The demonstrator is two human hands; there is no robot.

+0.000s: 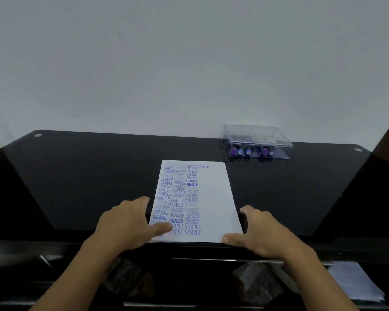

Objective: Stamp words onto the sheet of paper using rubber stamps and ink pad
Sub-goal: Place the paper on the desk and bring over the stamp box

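Note:
A white sheet of paper (213, 198) lies on the black glass table (76, 176), its left half covered with blue stamped words such as SAMPLE, AIR MAIL, FRAGILE and EXPRESS. My left hand (130, 223) rests at the sheet's lower left edge, thumb lying on the paper, fingers straight along the side. My right hand (263, 232) sits at the lower right corner, thumb touching the front edge, fingers beside the right edge. A clear plastic box (256, 140) at the back right holds several rubber stamps (240, 151) with purple and blue ends. No ink pad is plainly visible.
A pale wall rises behind the table. Metal fittings (37, 135) mark the table's back corners. A lower shelf under the front edge holds some papers (355, 281) at the right.

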